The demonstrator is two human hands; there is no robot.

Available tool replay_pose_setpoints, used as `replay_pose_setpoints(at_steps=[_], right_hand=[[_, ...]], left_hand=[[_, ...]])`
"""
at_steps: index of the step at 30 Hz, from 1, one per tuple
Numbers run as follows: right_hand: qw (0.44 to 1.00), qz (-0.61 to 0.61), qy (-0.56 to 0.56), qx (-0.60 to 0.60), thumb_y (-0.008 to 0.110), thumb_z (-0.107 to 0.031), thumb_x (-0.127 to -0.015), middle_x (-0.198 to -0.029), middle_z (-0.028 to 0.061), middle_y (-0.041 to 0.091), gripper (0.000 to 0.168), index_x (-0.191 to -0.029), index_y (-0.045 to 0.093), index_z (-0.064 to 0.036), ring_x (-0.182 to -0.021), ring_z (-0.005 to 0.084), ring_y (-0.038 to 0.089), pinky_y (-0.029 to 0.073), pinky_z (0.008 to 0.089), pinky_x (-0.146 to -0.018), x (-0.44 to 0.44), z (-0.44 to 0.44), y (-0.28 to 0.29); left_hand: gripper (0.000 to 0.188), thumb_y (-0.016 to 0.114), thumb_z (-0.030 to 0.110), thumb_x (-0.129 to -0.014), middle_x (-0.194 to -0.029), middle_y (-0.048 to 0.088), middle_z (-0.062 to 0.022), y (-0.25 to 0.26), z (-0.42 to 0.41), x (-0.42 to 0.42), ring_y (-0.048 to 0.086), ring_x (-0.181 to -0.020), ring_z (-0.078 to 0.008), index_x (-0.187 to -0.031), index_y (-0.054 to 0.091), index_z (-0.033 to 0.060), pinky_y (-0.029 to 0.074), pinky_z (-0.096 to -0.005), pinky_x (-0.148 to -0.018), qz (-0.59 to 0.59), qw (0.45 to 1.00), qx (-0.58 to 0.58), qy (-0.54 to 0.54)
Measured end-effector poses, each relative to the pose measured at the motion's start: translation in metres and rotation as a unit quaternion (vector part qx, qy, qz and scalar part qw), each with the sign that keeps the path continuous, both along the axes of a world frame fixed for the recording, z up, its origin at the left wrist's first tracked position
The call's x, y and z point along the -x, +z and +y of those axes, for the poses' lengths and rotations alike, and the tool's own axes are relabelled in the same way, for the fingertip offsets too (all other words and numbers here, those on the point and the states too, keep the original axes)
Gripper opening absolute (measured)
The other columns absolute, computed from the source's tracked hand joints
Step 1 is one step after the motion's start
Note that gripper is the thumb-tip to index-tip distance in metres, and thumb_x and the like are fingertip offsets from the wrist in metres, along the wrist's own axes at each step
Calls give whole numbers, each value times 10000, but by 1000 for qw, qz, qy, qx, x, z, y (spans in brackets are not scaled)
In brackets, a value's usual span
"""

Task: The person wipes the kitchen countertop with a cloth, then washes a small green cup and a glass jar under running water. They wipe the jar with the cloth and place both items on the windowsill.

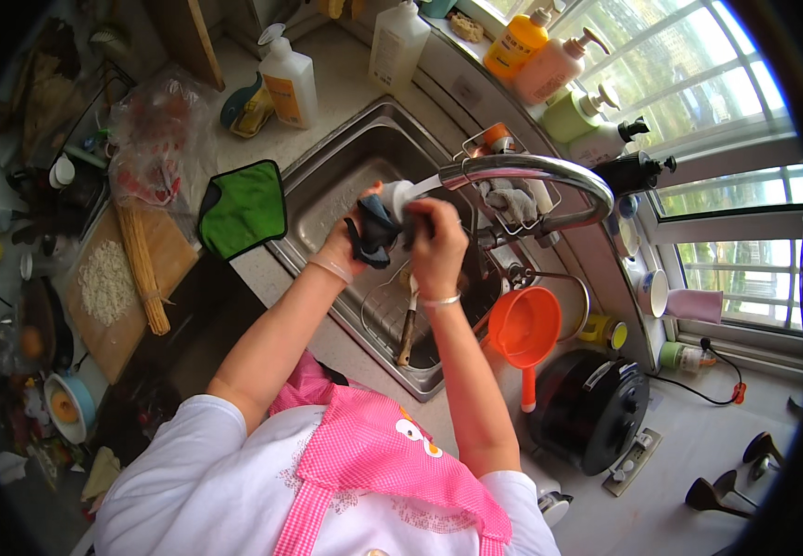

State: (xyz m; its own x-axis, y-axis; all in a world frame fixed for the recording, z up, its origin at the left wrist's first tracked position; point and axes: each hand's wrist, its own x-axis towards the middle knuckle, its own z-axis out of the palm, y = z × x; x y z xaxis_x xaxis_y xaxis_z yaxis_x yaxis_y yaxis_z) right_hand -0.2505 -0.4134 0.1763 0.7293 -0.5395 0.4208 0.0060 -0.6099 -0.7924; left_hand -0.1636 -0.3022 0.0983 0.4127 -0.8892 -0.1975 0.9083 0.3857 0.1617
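Over the stainless steel sink (pixel 314 191), my left hand (pixel 341 244) holds a bunched dark blue-black cloth (pixel 373 240) and appears to support a small white cup-like vessel (pixel 396 197). Water (pixel 423 186) runs from the curved chrome faucet (pixel 533 169) onto the vessel. My right hand (pixel 441 240), blurred, is just right of the vessel, its fingers bent around a dark piece that looks like part of the cloth. Whether the two dark parts join is hidden. Below my hands, a wooden-handled utensil (pixel 408 337) leans on a wire rack (pixel 380 316) in the sink.
A green cloth (pixel 245 208) lies at the sink's left edge. A cutting board (pixel 175 260) bears dried noodle sticks (pixel 138 267) and a pale chopped heap (pixel 106 281). To the right are an orange-red dipper (pixel 525 326) and a black cooker (pixel 585 410). Pump bottles (pixel 547 69) line the windowsill.
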Motion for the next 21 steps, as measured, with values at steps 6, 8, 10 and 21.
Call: replay_pose_setpoints(at_steps=[6,8,10,21], right_hand=[[999,-26,-23,-10,637,37,-794,-793,140,637,108,-890,637,-15,-714,267,630,486,318,-679,-22,-7,3],[1000,-1,-8,-20,635,41,-794,-833,132,635,110,-886,637,-19,-758,264,636,491,311,-703,-8,-10,-5],[1000,-17,23,-11,625,56,-791,-866,122,630,121,-882,635,-24,-813,263,634,489,314,-743,3,15,9],[995,-32,78,47,615,86,-757,-918,102,618,175,-884,632,-33,-881,266,606,479,339,-778,-1,20,19]], left_hand=[[366,476,428,-967,-1002,659,-40,-4,-5,6,621,-949,-170,-1132,587,122,499,-298,-848,7,999,-43,1],[307,537,391,-948,-917,659,-30,4,-4,2,628,-831,-131,-1039,622,110,529,-293,-726,-2,997,-80,-5],[327,486,437,-962,-891,652,-23,28,-14,0,621,-754,-140,-1027,607,140,503,-283,-607,26,986,-158,50],[364,397,397,-1007,-1053,636,-44,2,-15,-1,611,-932,-166,-1124,583,107,511,-293,-791,14,995,-93,42]])
